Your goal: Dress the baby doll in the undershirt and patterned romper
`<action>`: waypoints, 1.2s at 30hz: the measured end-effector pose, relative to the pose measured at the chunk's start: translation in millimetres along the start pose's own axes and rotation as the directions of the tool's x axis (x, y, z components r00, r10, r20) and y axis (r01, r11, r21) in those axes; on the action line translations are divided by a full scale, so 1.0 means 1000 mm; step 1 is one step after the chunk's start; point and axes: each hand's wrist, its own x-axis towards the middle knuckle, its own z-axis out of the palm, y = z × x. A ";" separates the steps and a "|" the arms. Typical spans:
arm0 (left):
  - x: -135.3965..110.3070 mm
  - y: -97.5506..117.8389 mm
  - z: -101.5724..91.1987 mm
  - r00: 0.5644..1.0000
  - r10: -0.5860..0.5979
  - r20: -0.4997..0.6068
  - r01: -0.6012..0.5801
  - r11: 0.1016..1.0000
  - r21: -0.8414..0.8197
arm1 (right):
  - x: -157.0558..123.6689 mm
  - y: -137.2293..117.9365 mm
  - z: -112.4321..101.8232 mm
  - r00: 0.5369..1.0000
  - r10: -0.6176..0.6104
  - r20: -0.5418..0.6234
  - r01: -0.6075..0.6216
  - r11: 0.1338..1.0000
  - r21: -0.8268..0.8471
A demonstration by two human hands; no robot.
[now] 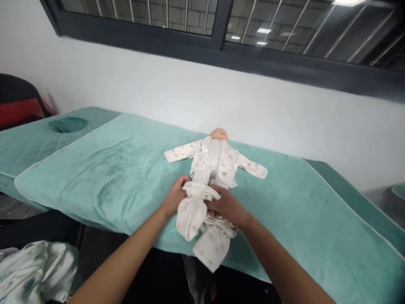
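Note:
A baby doll (215,153) lies on its back on a teal-covered massage table, its head toward the wall. It wears a white printed jacket (228,162), open at the front with both sleeves spread. Around the doll's legs are bunched white printed baby trousers (202,190), their loose legs trailing toward the near edge. My left hand (177,192) is closed on the trousers' left side. On the other side, my right hand (226,204) grips the waistband and gathered cloth. The doll's lower legs are hidden by the fabric.
The teal cover (133,169) spreads over the table, which has a face hole (68,124) at the left. A pile of printed cloth (34,270) sits at lower left. A black and red chair (20,101) stands far left. Behind are a white wall (142,84) and a barred window.

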 end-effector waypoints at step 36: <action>0.011 -0.005 -0.011 0.960 -0.047 0.275 0.086 0.988 -0.132 | 0.028 -0.002 -0.020 0.981 -0.095 -0.170 0.028 0.932 -0.360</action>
